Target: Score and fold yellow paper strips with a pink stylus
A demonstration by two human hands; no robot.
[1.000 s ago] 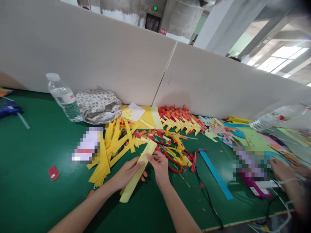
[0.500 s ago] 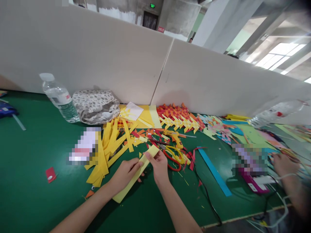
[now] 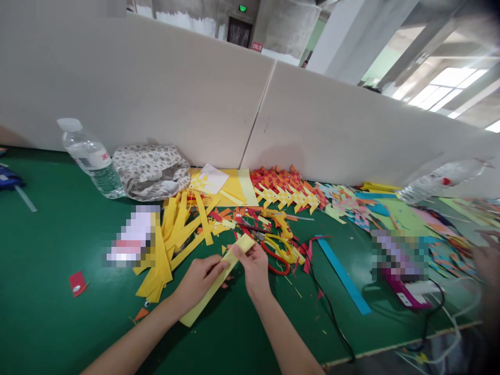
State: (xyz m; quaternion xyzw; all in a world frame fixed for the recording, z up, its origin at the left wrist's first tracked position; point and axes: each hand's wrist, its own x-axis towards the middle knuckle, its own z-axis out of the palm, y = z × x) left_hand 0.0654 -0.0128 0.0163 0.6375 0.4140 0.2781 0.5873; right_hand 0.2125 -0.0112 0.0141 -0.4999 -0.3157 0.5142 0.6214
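Note:
A pale yellow paper strip (image 3: pixel 211 293) slants over the green table between my hands. My left hand (image 3: pixel 203 281) grips it near its middle, thumb on top and fingers beneath. At its upper end, my right hand (image 3: pixel 253 263) pinches it with the thumb lying on the paper. Just beyond my right hand lie scissors with red and yellow handles (image 3: pixel 287 251) and a yellow glue gun (image 3: pixel 282 223) among paper scraps. Several darker yellow paper strips (image 3: pixel 167 250) are heaped left of the held strip.
Woven red and yellow paper fish (image 3: pixel 287 190) line the white partition (image 3: pixel 175 88). A water bottle (image 3: pixel 91 159) and a patterned cloth bag (image 3: pixel 152 172) stand back left. Right lie a blue strip (image 3: pixel 344 276), a black cord (image 3: pixel 328 302) and a magenta box (image 3: pixel 404 294). Another person's hand (image 3: pixel 488 255) is far right.
My hands keep the same hold on the pale yellow strip. The other person's hand at the far right has moved further right. The whole view has shifted slightly.

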